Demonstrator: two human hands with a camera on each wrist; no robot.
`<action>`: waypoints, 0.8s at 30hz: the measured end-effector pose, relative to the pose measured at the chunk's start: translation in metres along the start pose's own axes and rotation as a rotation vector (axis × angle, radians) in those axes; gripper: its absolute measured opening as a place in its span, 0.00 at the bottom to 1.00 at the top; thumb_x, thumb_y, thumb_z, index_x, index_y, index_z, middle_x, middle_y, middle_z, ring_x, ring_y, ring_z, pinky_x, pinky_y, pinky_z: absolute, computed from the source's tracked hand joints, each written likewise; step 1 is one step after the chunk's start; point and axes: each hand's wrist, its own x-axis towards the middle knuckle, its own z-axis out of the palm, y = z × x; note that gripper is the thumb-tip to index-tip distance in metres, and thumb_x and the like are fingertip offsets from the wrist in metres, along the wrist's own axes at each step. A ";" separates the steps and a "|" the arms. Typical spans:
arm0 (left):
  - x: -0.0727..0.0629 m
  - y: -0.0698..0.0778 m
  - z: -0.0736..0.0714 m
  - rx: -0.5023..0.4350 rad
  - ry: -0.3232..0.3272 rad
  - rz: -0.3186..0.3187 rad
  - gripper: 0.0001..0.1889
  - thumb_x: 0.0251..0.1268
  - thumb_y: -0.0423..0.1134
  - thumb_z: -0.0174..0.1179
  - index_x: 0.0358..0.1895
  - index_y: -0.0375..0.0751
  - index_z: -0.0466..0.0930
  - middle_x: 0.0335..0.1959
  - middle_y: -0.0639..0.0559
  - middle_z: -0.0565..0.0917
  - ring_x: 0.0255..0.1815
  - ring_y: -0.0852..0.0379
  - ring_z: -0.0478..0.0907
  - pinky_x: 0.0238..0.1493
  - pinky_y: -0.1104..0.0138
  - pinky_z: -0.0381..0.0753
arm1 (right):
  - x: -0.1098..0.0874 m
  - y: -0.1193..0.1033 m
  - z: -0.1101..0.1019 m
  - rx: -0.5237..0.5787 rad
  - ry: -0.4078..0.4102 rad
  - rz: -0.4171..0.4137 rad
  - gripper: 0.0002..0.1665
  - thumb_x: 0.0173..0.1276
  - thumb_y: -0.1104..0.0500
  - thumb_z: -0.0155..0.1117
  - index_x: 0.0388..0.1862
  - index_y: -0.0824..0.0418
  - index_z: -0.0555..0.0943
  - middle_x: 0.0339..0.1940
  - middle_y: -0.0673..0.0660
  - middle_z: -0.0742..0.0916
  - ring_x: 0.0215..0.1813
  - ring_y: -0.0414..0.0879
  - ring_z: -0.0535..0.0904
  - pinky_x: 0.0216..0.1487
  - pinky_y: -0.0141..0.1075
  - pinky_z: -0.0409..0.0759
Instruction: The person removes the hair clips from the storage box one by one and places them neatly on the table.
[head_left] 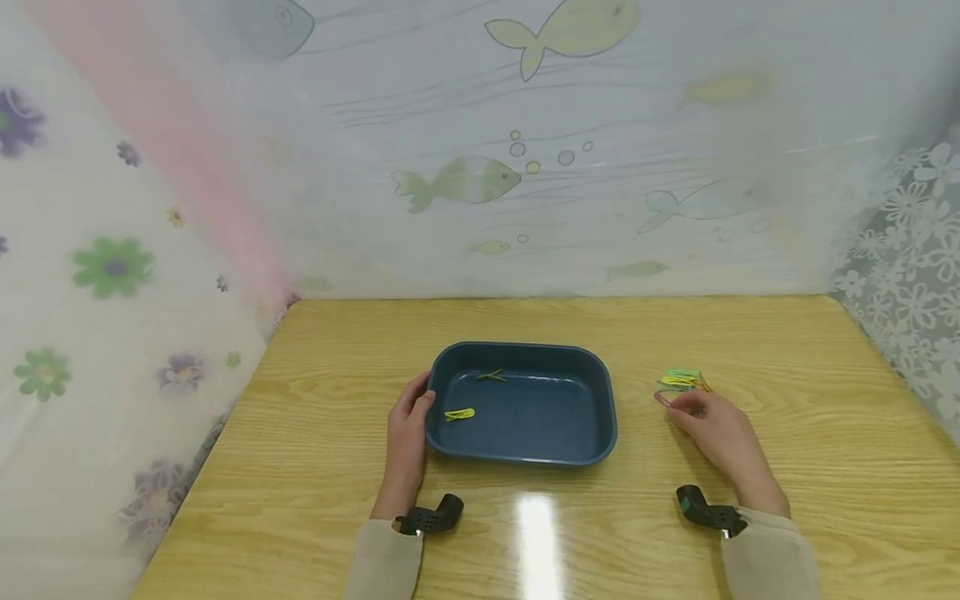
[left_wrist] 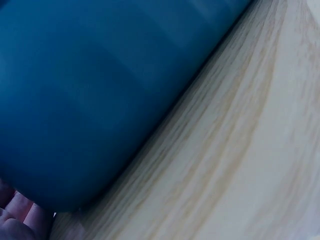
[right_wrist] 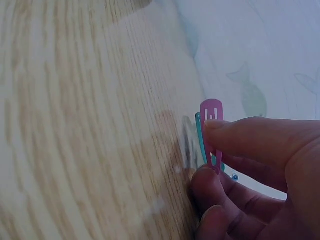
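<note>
A dark blue rectangular tray (head_left: 517, 460) rests on the table. My left hand (head_left: 408, 425) holds its left end, thumb at the rim and fingers along the outer wall; in the left wrist view those fingers (left_wrist: 31, 215) show at the tray's lower corner. A yellow hair clip (head_left: 460, 414) lies inside near the left wall, and a thin yellow-green clip (head_left: 492, 376) sits toward the back. To the right of the tray, my right hand (head_left: 716, 433) pinches a pink snap hair clip (right_wrist: 211, 109) between thumb and fingers. Behind it shows a teal clip (right_wrist: 201, 137).
Just beyond the right hand is a small pile of green, yellow and other coloured hair clips (head_left: 681, 378). The wooden table (head_left: 360, 333) meets a fish-print curtain (head_left: 457, 250) at the back, with a flowered one (head_left: 112, 350) on the left.
</note>
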 end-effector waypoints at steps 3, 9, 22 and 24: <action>-0.003 0.006 0.001 0.008 0.000 0.001 0.18 0.67 0.39 0.46 0.58 0.46 0.69 0.56 0.57 0.71 0.58 0.62 0.64 0.60 0.64 0.60 | 0.000 0.000 0.000 0.000 0.012 -0.006 0.19 0.64 0.49 0.55 0.42 0.63 0.78 0.42 0.64 0.80 0.42 0.56 0.74 0.39 0.48 0.70; -0.003 0.006 0.001 0.017 -0.003 -0.006 0.18 0.67 0.39 0.46 0.59 0.45 0.69 0.57 0.56 0.71 0.59 0.61 0.64 0.61 0.63 0.59 | -0.001 -0.001 0.000 -0.019 0.028 -0.027 0.17 0.63 0.51 0.55 0.41 0.63 0.79 0.41 0.64 0.80 0.42 0.57 0.74 0.39 0.49 0.70; 0.007 -0.015 -0.001 -0.015 0.019 0.013 0.15 0.65 0.44 0.49 0.55 0.55 0.72 0.54 0.61 0.73 0.57 0.64 0.65 0.60 0.65 0.60 | -0.002 0.000 0.002 -0.019 0.042 -0.051 0.13 0.63 0.56 0.56 0.41 0.63 0.79 0.43 0.63 0.79 0.43 0.57 0.74 0.40 0.50 0.69; 0.007 -0.015 -0.001 -0.008 0.023 0.018 0.15 0.65 0.44 0.49 0.54 0.55 0.72 0.54 0.61 0.73 0.57 0.64 0.65 0.60 0.65 0.60 | -0.002 0.000 0.002 -0.017 0.037 -0.054 0.14 0.63 0.55 0.56 0.42 0.63 0.79 0.43 0.63 0.79 0.43 0.57 0.73 0.40 0.50 0.69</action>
